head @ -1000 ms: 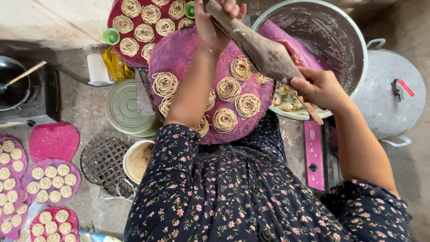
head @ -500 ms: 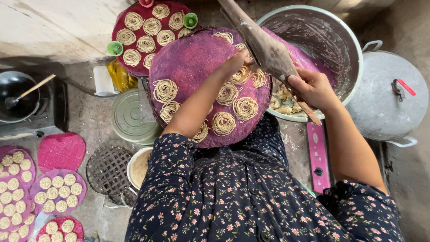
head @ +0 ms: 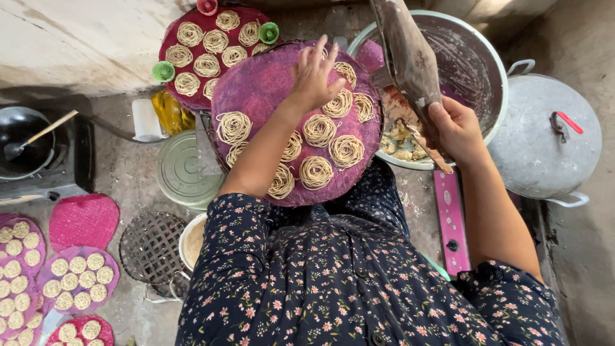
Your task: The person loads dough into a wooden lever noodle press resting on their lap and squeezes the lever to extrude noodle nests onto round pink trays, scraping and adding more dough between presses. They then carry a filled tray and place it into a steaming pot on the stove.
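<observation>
my left hand (head: 314,77) lies with fingers spread on the purple mat (head: 269,90) among noodle coils (head: 316,172); my right hand (head: 456,131) grips the press (head: 410,57) over the far basin (head: 490,57).

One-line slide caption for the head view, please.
Left hand spread on a purple woven mat of noodle coils; right hand holds a dough-caked press over a large bowl.

The left hand (head: 315,77) rests on the purple mat (head: 256,90); the right hand (head: 456,128) grips a dough-smeared press (head: 407,51).
</observation>
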Demonstrator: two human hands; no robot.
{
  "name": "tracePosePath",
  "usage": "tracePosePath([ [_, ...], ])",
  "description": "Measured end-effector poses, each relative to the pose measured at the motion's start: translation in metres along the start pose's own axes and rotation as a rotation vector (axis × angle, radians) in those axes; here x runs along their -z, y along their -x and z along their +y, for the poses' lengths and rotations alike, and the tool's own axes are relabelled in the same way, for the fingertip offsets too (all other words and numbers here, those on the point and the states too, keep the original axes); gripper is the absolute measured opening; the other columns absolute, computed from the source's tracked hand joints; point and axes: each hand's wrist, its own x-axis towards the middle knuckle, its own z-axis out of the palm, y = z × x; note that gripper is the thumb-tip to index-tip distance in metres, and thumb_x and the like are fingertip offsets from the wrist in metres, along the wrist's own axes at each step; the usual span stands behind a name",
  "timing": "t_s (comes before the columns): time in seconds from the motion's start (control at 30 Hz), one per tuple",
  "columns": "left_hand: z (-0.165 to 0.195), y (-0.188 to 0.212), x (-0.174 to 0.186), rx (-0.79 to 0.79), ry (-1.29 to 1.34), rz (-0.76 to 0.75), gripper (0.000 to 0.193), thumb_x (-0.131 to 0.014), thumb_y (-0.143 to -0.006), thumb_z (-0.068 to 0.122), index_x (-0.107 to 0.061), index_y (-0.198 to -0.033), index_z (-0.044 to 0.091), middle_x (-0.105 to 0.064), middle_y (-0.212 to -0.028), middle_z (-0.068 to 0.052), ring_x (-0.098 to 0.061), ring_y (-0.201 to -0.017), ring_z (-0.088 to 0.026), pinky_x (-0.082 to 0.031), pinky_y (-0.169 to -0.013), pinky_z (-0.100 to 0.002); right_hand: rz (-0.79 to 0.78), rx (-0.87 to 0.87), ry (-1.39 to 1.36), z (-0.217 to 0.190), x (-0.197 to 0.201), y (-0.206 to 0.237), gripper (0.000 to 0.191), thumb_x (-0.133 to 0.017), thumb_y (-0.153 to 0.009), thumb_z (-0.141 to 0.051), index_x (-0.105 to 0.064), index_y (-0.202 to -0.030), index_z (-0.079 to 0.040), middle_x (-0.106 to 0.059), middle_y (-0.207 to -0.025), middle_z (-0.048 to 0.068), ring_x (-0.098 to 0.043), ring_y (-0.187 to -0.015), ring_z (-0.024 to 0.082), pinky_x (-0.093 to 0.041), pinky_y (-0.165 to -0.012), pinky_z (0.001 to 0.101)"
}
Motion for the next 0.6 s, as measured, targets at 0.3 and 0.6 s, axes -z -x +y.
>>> tracePosePath([
  [0.3, 0.106, -0.001, 0.048, -0.029, 0.008, 0.094, 0.033, -0.073, -0.09, 0.047, -0.069, -0.099, 0.015, -0.073, -0.085, -0.007, -0.072, -0.078, -0.027, -0.055, -0.083, -0.042, -0.025, 0.578, 0.902, -0.057, -0.029, -0.004, 0.033, -0.056, -0.115, -0.038, -0.067, -0.13, -0.011, -0.07, -0.101, 0.018, -0.071, -0.094, 0.035, -0.057, -0.086, 0.0471],
  [0.6, 0.167, 0.011, 0.078, -0.147, 0.073, -0.382, 0.029, -0.078, -0.078, 0.042, -0.069, -0.088, 0.017, -0.066, -0.081, 0.0, -0.068, -0.072, -0.019, -0.057, -0.064, -0.039, -0.08, 1.239, 1.235, -0.17, -0.072, 0.042, 0.041, -0.078, -0.089, -0.022, -0.059, -0.116, 0.003, -0.064, -0.097, 0.013, -0.067, -0.089, 0.029, -0.051, -0.088, 0.0498],
])
